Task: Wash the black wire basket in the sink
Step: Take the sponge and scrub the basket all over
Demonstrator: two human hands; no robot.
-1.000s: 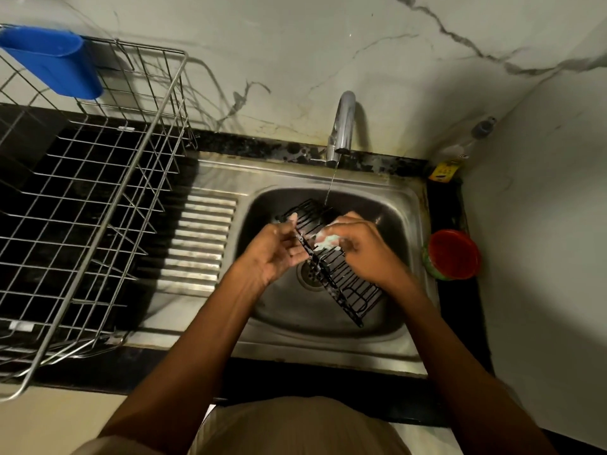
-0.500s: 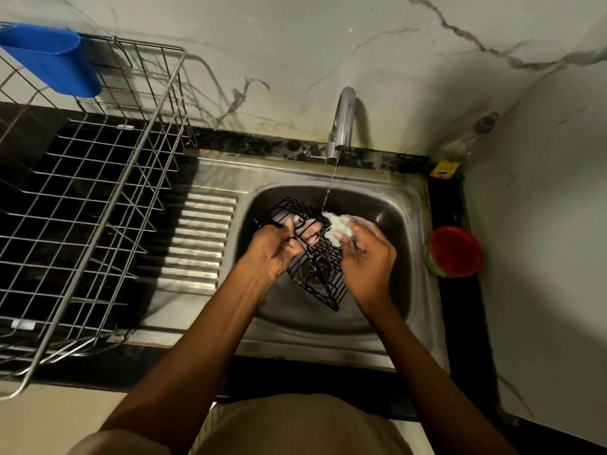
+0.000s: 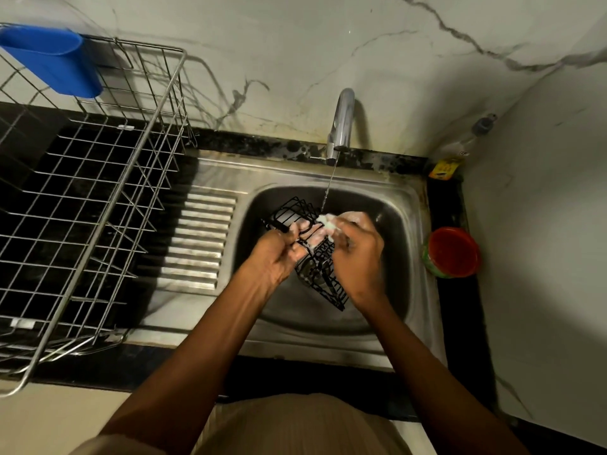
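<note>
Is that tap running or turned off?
Running. A thin stream falls from the tap into the sink, landing by the soapy pad in the right hand.

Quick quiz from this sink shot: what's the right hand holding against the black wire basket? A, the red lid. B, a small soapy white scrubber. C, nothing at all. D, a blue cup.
B: the right hand pinches a small sudsy white scrubber at the black wire basket, which the left hand grips over the sink, under the thin stream from the tap.
</note>
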